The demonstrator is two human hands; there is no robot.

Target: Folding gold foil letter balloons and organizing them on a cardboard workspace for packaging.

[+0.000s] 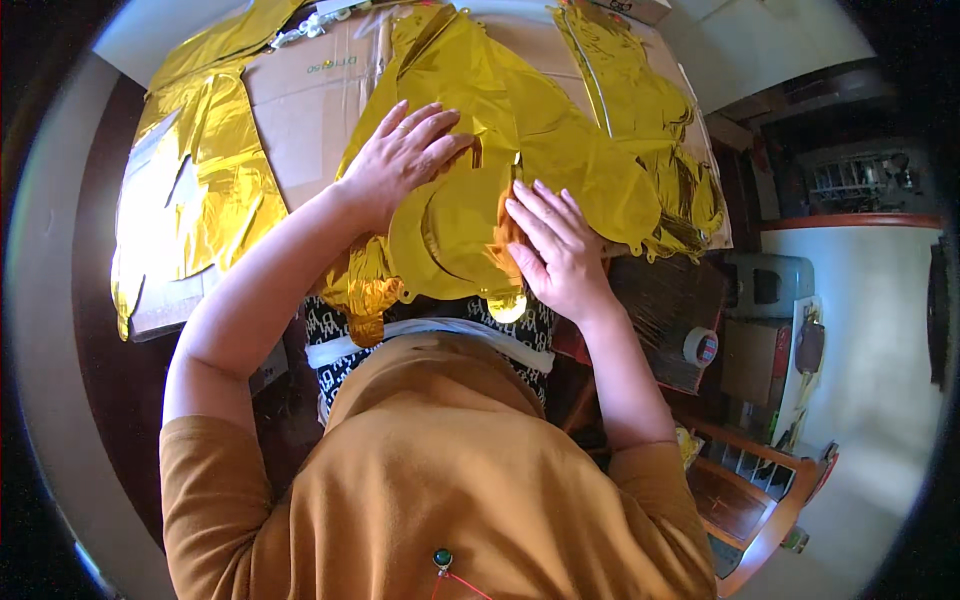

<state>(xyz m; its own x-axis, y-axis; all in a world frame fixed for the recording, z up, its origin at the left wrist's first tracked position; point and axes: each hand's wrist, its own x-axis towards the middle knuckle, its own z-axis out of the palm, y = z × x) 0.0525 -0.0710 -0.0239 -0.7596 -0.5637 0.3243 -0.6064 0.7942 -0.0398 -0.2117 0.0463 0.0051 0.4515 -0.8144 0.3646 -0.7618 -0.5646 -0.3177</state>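
A flat, deflated gold foil balloon [540, 105] lies across the middle of the cardboard-covered table, its lower end hanging over the near edge toward my lap. My left hand [400, 165] rests on its left part, fingers stretched out and slightly spread. On the right, my right hand [555, 235] lies on the foil near the table's front edge, fingers extended and the thumb apart. Creased folds of foil show beside the right fingertips. Neither hand visibly grips anything, though the undersides of both are hidden.
More gold foil sheets [215, 170] lie at the left, and a stack of gold foil balloons [640, 110] at the right. Bare cardboard [300, 120] shows between them. A tape roll [701, 347] sits on a box at lower right, near a wooden chair [745, 500].
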